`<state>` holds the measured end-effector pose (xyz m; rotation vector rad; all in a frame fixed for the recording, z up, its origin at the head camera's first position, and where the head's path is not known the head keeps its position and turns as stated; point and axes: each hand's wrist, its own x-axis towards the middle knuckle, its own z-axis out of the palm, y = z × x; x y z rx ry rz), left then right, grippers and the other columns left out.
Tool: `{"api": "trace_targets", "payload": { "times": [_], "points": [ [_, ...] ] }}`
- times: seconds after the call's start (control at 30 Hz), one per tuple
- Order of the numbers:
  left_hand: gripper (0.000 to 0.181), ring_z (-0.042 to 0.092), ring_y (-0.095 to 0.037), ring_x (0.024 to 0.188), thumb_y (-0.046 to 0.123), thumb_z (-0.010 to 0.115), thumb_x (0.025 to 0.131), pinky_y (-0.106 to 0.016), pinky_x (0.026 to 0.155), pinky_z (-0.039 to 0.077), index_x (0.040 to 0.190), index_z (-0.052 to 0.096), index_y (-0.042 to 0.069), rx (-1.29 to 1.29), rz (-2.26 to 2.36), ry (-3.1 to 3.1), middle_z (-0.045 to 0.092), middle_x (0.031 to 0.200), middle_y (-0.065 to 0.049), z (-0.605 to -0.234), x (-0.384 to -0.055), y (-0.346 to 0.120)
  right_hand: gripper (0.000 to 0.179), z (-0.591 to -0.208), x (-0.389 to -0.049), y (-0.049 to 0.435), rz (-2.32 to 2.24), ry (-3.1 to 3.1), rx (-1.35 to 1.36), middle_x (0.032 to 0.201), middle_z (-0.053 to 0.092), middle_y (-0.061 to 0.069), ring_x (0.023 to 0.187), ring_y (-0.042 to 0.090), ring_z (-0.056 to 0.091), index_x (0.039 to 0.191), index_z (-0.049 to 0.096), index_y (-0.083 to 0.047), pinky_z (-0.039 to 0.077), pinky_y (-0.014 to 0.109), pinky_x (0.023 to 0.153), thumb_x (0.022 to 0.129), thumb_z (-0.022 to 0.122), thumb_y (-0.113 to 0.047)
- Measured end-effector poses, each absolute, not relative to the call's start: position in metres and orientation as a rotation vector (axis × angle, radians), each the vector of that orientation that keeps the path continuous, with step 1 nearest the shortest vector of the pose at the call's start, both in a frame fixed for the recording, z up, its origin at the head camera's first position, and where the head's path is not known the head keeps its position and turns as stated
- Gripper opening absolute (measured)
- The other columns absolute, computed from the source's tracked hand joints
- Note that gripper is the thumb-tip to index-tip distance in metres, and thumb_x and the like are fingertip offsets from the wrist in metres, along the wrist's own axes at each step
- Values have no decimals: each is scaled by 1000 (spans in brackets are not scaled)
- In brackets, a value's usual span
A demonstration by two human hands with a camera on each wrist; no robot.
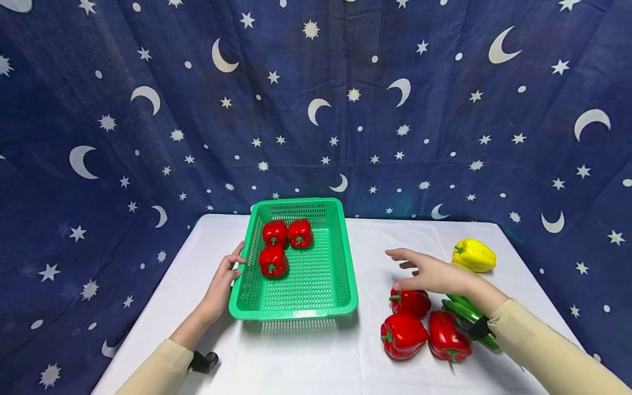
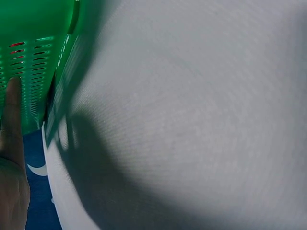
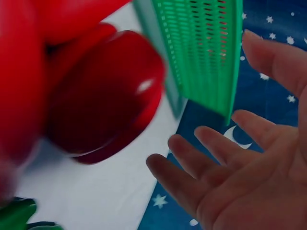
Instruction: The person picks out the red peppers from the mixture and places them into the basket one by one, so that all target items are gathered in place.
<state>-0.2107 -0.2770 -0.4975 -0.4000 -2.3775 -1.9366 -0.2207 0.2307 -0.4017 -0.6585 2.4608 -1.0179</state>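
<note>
Head view shows our right hand [image 1: 428, 273] hovering with fingers spread and holding nothing, a red pepper [image 1: 412, 305] just below it toward 7 o'clock; the right wrist view shows the palm bare and the pepper apart from our fingers. Our left hand [image 1: 220, 286] rests at the 9 o'clock side of the green basket [image 1: 296, 315], one finger lying along the outer wall, though we cannot tell whether it pinches the rim. Three red peppers in the basket [image 1: 273, 260] sit together toward 10 o'clock, and mesh floor shows toward 4 o'clock. We judge the step in hand to be a reach around that nearest pepper: we do well to lower the palm squarely over it, then close thumb and fingers around its sides, since the glossy skin may slip from a fingertip grip. Two larger red peppers [image 1: 404, 336] crowd it toward 5 and 7 o'clock, so lifting straight up should spare them a nudge. Any carry toward the basket, at 9 o'clock from our right hand, wants height over the rim and a low, gentle release, while the left hand steadies the wall without tipping it.
</note>
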Motion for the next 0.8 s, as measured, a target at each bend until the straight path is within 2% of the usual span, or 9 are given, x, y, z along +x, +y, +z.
{"api": "trace_targets", "payload": {
  "times": [0.17,0.33,0.57,0.67,0.8],
  "points": [
    [26,7,-32,156,2,31,102,-23,96,41,126,40,-2,-398,-1938,-2373,15,171,-2,-497,-211,-277,78,-413,-211,242,-983,2421,-582,153,42,26,132,48,48,154,41,-9,46,57,100,89,79,-29],
    [27,6,-32,156,2,31,101,-21,99,39,126,40,-2,-390,-1941,-2376,15,171,-2,-497,-210,-276,82,-423,-206,251,-923,2421,-456,151,46,21,131,44,50,152,45,-13,53,50,92,82,85,-26],
    [26,7,-32,156,3,32,101,-20,100,36,126,41,-2,-370,-1924,-2394,16,171,-2,-498,-211,-276,81,-427,-207,253,-878,2421,-419,139,57,15,123,37,55,148,50,-12,55,49,88,77,88,-19],
    [26,6,-33,156,3,32,101,-19,99,37,125,40,-2,-375,-1932,-2382,16,171,-4,-499,-211,-277,79,-427,-208,253,-875,2412,-434,136,58,15,119,35,56,147,51,-11,55,50,88,77,87,-16],
    [26,6,-34,156,1,32,100,-19,98,38,125,40,-3,-386,-1938,-2365,16,171,-5,-498,-211,-277,76,-428,-209,252,-846,2420,-425,135,58,13,116,30,56,144,53,-15,54,49,90,77,88,-16]
  ]
}}
